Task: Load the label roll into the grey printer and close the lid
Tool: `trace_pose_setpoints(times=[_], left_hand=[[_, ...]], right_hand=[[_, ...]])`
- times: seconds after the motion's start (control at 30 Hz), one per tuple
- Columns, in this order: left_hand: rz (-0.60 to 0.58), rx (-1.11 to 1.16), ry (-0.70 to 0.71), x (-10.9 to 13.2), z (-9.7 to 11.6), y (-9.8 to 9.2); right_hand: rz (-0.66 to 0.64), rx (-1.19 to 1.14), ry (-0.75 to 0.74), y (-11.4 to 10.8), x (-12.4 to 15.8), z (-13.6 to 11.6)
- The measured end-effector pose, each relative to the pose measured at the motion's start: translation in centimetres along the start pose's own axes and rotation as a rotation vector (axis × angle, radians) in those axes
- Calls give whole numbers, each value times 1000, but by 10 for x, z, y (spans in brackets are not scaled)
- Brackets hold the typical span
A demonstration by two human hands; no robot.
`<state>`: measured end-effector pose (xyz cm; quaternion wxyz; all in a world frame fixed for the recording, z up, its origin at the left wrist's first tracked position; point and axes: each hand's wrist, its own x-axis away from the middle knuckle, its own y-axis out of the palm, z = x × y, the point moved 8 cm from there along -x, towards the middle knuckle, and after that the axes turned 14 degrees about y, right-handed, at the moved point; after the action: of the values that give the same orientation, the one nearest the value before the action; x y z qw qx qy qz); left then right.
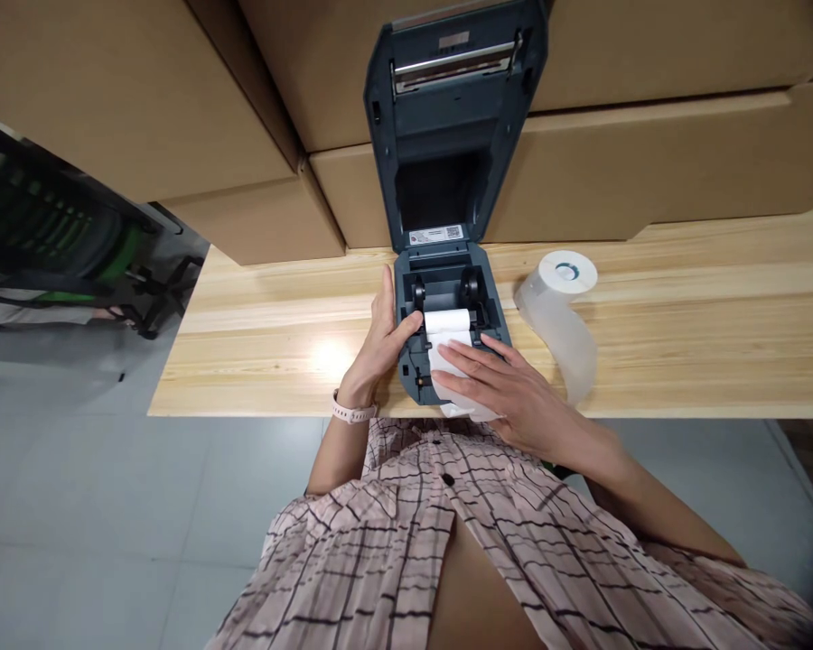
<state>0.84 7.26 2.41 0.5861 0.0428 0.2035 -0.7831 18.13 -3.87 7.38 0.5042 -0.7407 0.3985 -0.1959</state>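
Note:
A dark grey label printer sits at the table's front edge with its lid raised and tilted back. Between the black roll holders inside is a small white label roll, and its strip runs forward over the printer's front edge. My left hand grips the printer's left side, thumb over the rim and fingers along the outer wall. Stretched out flat, the fingers of my right hand lie on the label strip, partly covering it. The strip's loose end hangs below that hand.
Right of the printer, a larger label roll stands on the wooden table, its backing strip trailing to the front edge. Large cardboard boxes line the back. A dark chair is on the floor at left.

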Motion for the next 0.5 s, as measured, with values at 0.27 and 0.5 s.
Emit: trace_pose_setpoints(times=[0.27,0.5], left_hand=[[18,-66,33,-1,-1,-7],[38,-351,224,29,56,2]], right_hand=[[9,-16,6,2,2,-1],[68,-101,4,-33,6,10]])
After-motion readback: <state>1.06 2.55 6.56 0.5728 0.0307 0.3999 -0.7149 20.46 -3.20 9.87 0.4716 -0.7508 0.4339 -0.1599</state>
